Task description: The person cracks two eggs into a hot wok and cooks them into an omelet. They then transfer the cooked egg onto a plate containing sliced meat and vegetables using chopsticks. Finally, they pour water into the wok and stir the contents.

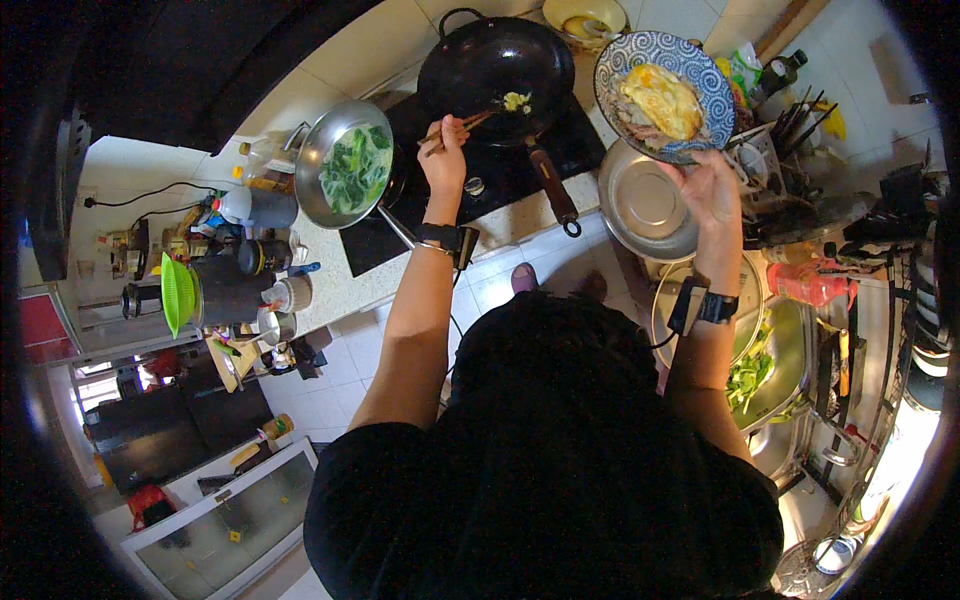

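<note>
My left hand (445,161) grips a pair of wooden chopsticks (466,126), their tips over the near edge of a black wok (461,75). Small yellow bits of egg (516,102) lie inside the wok by those tips. My right hand (711,191) holds up a blue and white swirl-patterned plate (716,82) by its near rim. A fried egg (660,101) rests on it, over what looks like sliced meat (646,137). Beneath the plate, partly covered, is a wide metal basin (649,206). Left of my left hand, a steel pan (307,180) contains leafy greens (356,169) in pale liquid.
The wok's wooden handle (551,180) juts over the front of the black cooktop (375,251). At right are a glass lid (664,307), a sink (795,352) with greens and a utensil rack (761,154). Bottles (255,206) and a green strainer (175,295) crowd the left counter.
</note>
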Action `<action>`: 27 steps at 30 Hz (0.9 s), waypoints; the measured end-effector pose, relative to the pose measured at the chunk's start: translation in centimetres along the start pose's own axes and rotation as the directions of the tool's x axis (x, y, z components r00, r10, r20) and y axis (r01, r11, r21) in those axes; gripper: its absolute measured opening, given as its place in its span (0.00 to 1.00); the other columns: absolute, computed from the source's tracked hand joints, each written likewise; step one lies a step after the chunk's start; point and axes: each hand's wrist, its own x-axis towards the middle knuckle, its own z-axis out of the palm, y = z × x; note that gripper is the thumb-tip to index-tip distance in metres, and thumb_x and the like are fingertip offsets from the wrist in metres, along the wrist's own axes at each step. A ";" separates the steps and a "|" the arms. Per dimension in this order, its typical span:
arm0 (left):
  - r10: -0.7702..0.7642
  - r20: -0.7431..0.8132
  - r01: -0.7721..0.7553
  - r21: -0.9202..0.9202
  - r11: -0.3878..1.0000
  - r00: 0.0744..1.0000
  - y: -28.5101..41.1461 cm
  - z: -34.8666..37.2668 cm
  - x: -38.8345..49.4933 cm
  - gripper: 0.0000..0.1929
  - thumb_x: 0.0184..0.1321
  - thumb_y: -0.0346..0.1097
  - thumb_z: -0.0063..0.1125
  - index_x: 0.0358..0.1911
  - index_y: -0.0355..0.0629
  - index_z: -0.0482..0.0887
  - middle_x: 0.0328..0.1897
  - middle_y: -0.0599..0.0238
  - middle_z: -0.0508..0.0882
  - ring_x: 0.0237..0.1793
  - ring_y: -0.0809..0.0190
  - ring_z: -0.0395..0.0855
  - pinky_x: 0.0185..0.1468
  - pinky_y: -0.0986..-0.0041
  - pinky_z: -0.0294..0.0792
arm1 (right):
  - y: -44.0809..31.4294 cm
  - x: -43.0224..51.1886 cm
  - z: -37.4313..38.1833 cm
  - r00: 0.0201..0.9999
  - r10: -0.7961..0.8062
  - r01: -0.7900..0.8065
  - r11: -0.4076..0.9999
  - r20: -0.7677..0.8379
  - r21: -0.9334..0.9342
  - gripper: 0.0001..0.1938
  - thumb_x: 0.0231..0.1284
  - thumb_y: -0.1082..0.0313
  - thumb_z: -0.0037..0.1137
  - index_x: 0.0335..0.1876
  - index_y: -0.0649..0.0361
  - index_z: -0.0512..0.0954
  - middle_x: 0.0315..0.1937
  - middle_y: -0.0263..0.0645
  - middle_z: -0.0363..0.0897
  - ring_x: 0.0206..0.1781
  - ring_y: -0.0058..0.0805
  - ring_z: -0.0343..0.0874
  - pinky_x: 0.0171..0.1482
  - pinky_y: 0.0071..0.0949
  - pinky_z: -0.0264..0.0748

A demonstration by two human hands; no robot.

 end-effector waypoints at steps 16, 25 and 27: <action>0.167 0.255 -0.233 0.257 0.938 0.952 1.9 1.3 2.0 0.19 0.72 0.48 0.50 0.41 0.38 0.86 0.33 0.55 0.87 0.34 0.55 0.86 0.44 0.69 0.75 | 0.1 -0.2 -0.3 0.996 0.030 -0.030 1.000 -0.089 0.007 0.16 0.58 0.72 0.56 0.52 0.65 0.73 0.61 0.45 0.74 0.63 0.46 0.74 0.63 0.53 0.77; 0.208 0.304 -0.291 0.257 0.922 0.930 2.7 1.7 2.5 0.17 0.70 0.46 0.54 0.38 0.37 0.85 0.32 0.56 0.87 0.35 0.56 0.87 0.41 0.68 0.76 | 0.2 -0.4 -0.5 0.995 0.022 -0.022 1.000 -0.094 -0.006 0.19 0.60 0.72 0.54 0.56 0.67 0.71 0.61 0.47 0.74 0.63 0.46 0.74 0.61 0.49 0.78; 0.180 0.317 -0.278 0.300 0.912 0.931 3.0 2.5 2.7 0.16 0.70 0.46 0.54 0.39 0.40 0.85 0.34 0.55 0.87 0.38 0.51 0.87 0.43 0.66 0.76 | 0.1 -0.4 -0.1 0.992 0.015 -0.019 0.999 -0.128 -0.033 0.20 0.60 0.72 0.54 0.58 0.66 0.71 0.61 0.47 0.74 0.62 0.46 0.75 0.61 0.49 0.79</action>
